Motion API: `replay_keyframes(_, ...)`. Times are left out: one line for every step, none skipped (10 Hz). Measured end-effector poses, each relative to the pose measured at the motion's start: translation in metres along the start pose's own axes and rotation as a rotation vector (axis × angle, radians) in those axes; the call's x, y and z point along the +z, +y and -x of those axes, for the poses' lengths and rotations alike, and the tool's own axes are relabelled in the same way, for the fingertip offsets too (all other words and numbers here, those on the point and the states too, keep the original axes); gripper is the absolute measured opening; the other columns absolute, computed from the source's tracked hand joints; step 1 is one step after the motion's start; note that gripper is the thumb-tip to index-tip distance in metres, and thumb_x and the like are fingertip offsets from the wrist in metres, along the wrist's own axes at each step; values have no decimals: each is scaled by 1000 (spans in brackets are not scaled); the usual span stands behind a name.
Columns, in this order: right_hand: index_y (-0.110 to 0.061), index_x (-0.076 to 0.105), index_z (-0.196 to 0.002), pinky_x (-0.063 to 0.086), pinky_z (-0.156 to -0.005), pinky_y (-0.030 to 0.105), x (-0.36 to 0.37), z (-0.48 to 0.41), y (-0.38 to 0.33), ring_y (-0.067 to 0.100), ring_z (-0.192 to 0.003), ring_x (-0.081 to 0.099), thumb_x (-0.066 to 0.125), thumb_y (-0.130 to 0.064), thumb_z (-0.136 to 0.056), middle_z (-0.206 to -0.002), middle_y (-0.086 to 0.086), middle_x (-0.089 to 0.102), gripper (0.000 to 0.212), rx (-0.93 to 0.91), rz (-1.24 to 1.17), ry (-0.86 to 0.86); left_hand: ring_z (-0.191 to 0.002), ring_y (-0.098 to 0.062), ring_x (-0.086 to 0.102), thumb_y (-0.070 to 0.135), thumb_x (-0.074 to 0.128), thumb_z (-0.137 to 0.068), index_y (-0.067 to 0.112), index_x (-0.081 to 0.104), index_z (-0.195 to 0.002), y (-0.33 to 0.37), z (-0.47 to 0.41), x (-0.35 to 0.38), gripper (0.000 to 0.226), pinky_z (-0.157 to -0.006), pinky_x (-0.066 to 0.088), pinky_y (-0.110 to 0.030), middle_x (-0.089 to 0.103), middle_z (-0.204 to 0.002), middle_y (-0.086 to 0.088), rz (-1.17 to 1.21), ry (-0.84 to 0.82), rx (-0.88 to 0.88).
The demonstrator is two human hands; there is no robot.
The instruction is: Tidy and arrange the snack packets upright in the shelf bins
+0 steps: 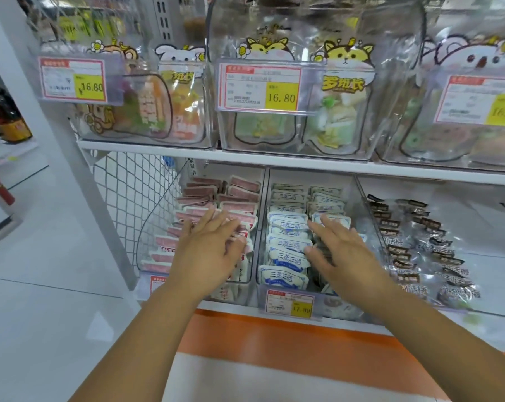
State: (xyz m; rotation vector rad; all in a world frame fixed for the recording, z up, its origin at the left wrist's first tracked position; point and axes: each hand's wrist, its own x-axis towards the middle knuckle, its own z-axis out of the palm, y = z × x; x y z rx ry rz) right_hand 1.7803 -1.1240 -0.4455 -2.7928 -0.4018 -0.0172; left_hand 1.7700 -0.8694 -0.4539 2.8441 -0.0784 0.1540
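Observation:
On the lower shelf, a clear bin at the left holds rows of pink and white snack packets standing upright. My left hand lies over its front rows with fingers spread and straight, touching the packet tops. The middle bin holds blue and white packets in two rows. My right hand hovers over the right row with fingers spread, the tips at the packets. It hides the front packets of that row.
A third bin to the right holds black and clear packets. Price tags hang on the bin fronts. The upper shelf carries clear jars of sweets with cartoon labels. A white post and wire mesh stand at the left.

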Motion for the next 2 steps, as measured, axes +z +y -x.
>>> replay_keyframes(-37,16,-152,0,-120,33,-2,27,3,10,-148,3,32,-53,-98,-161,-8,9,58,-13,21,-44,-151,-9,-1,55,25,-98,37,31,-151,5,19,0,56,-121,-4,-40,13,-163,10,41,-11,26)
replay_keyframes(-37,13,-152,3,-121,33,-7,50,5,11,-148,1,32,-53,-98,-161,-9,5,59,-34,75,-68,-150,-9,1,57,25,-97,32,34,-151,1,45,-2,60,-121,0,-35,16,-162,9,59,2,48)
